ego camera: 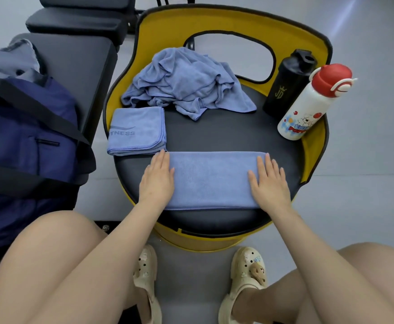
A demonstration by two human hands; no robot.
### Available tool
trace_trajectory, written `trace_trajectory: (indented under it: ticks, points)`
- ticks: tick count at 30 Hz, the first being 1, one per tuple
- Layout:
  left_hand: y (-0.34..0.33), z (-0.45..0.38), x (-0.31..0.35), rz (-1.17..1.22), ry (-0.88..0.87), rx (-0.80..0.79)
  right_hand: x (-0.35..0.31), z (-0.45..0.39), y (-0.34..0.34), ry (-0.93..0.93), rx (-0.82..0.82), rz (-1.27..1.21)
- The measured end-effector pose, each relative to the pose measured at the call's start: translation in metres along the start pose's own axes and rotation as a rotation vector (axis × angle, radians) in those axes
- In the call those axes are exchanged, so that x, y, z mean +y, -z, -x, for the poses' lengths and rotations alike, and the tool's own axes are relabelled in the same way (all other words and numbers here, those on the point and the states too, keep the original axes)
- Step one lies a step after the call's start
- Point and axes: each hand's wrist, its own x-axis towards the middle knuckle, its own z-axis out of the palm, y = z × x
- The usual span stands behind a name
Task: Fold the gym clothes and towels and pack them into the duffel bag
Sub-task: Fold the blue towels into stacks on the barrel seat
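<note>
A blue towel [211, 181], folded into a long strip, lies across the front of the round black seat [226, 134]. My left hand [157, 178] presses flat on its left end and my right hand [269, 181] lies flat on its right end, fingers straight. A folded blue towel with grey "FITNESS" lettering [137, 132] sits just behind my left hand. A crumpled blue towel [186, 87] is heaped at the back of the seat. The navy duffel bag [25, 146] with black straps rests on the bench to the left, grey cloth [11, 59] showing at its top.
A black shaker bottle [285, 83] and a white bottle with a red cap [313, 104] stand at the seat's right edge. The chair's yellow back [226, 22] curves behind. Black bench pads [81, 22] sit at the upper left. My knees and beige clogs [245, 284] are below.
</note>
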Motion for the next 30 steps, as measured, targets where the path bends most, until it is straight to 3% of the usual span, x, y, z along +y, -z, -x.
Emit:
trace_trajectory:
  ticks: [4, 7, 10, 15, 20, 27, 30]
  points:
    - [0.015, -0.002, -0.002, 0.214, 0.197, 0.091, -0.023, 0.004, 0.005, 0.167, 0.096, 0.023]
    - [0.02, -0.004, -0.001, 0.259, 0.313, 0.056, -0.043, 0.009, -0.001, 0.333, 0.014, -0.024]
    - [0.023, -0.007, -0.001, 0.175, 0.361, -0.063, -0.048, 0.01, -0.01, 0.255, -0.026, 0.027]
    - [0.034, -0.01, -0.006, 0.292, 0.356, -0.187, -0.057, 0.012, -0.012, 0.232, -0.018, 0.049]
    - [0.05, -0.014, -0.016, 0.496, 0.372, -0.089, -0.079, 0.017, -0.015, 0.244, -0.023, 0.036]
    - [0.067, -0.009, 0.005, 0.698, 0.198, 0.035, -0.099, 0.015, -0.019, 0.27, -0.042, 0.026]
    - [0.065, -0.008, 0.024, 0.718, 0.138, 0.035, -0.1, 0.011, -0.01, 0.284, -0.07, -0.112]
